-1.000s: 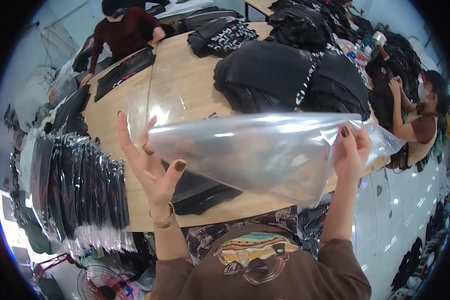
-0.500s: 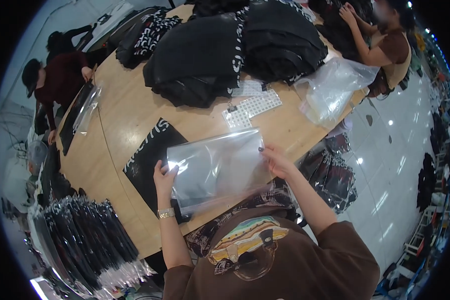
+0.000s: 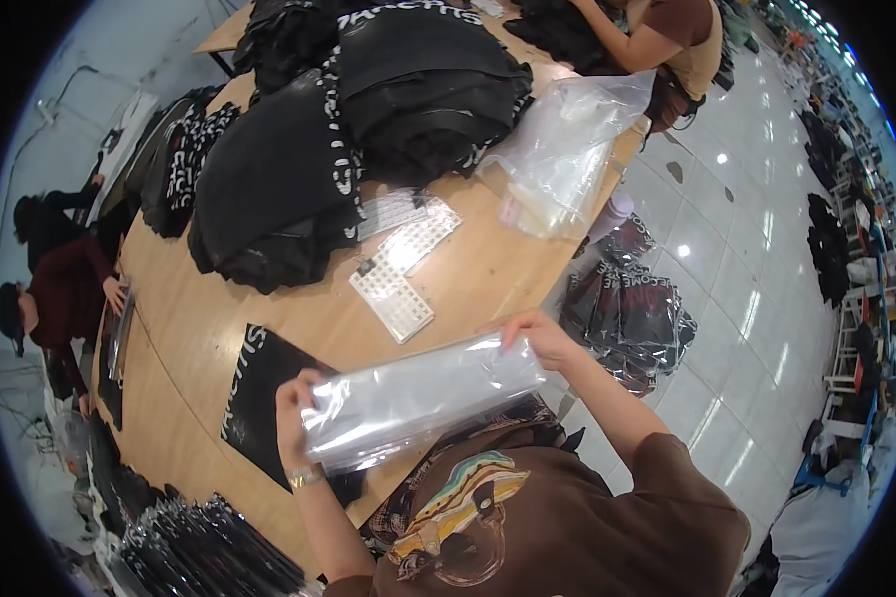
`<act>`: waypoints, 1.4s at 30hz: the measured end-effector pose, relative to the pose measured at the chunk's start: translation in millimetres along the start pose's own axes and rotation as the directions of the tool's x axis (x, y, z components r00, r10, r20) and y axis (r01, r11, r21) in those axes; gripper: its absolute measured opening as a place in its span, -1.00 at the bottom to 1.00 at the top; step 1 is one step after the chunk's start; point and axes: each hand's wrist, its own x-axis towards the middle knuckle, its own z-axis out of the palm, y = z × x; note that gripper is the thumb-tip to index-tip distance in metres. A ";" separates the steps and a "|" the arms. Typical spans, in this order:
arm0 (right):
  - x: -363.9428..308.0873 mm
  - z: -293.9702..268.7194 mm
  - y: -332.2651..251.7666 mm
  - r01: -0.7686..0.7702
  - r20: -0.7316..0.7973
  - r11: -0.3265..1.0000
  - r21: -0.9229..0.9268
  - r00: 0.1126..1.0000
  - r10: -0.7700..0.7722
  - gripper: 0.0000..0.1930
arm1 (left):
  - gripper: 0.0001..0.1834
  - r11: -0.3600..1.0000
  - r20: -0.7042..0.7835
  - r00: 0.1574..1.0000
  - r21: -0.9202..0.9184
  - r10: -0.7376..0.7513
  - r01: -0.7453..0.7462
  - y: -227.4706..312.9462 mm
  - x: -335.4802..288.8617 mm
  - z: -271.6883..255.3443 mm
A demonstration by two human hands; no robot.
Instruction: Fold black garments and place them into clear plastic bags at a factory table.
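Note:
A clear plastic bag [image 3: 423,398] is stretched between my two hands over the near edge of the table. My left hand [image 3: 295,416] grips its left end, the fingers bent round the film. At the upper right end, my right hand [image 3: 534,338] pinches the bag. Beneath and to the left of the bag lies a folded black garment [image 3: 259,403] with white lettering, partly hidden by the bag and my left hand. Sheets of small white stickers [image 3: 393,298] rest on the table beyond the bag.
Big piles of black garments [image 3: 269,179] cover the far side of the wooden table [image 3: 488,274]. A heap of clear bags [image 3: 558,149] lies at the right edge. Packed garments stand in a row [image 3: 209,547] at lower left, others [image 3: 632,318] lower right. Co-workers are at left and far right.
The whole view has swung, so the table's contents appear farther left. The bag is now tilted and looks narrower, its right end raised; both hands still hold it.

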 end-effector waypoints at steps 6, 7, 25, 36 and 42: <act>-83.3 -79.0 10.6 0.089 0.049 0.906 0.414 0.992 -0.119 -0.53 | -0.74 0.986 0.501 0.859 0.164 -0.102 0.022 11.9 129.9 72.2; -91.2 -79.0 6.1 0.225 0.063 0.776 0.589 0.945 -0.322 -0.32 | -0.74 0.968 0.648 0.761 0.217 -0.044 -0.128 20.6 149.1 93.2; -101.8 -95.6 -22.9 -0.141 -0.233 0.990 0.024 0.962 0.143 -0.71 | -0.56 -0.247 0.839 0.542 0.535 0.041 -0.808 20.4 251.2 264.6; -51.3 -58.0 2.7 0.175 -0.528 0.869 0.463 0.842 0.112 -0.79 | -0.86 0.069 0.840 0.457 0.458 0.293 -0.886 36.2 252.2 304.4; -47.5 -53.4 27.0 0.268 -0.403 0.656 0.705 0.913 0.060 -0.70 | -0.60 -0.244 0.886 0.431 0.462 0.170 -0.853 28.7 239.9 310.5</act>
